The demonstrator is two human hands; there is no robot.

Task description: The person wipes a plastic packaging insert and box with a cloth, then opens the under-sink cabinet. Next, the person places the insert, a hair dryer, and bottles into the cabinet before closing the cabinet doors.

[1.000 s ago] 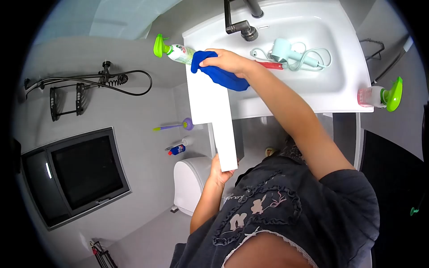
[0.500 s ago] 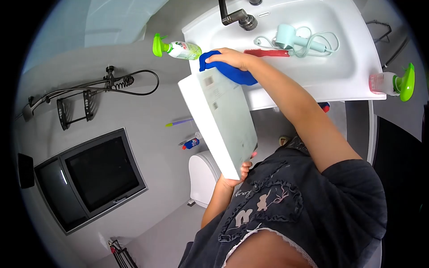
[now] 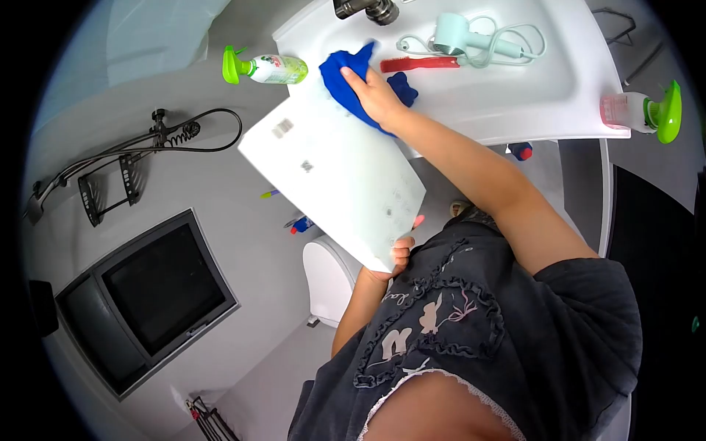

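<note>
Sink (image 3: 507, 114) holding hair dryer (image 3: 451, 33) | left hand (image 3: 398, 259) gripping white box (image 3: 346, 180) | right hand (image 3: 376, 97) clutching blue cloth (image 3: 340, 82)

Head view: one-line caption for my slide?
Left hand holds a white panel; right hand holds a blue cloth at the sink.

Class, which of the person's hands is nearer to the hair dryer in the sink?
Right. In the picture, the right hand, holding the blue cloth, is below and left of the hair dryer; the left hand, gripping the white object, is farther below it.
</note>
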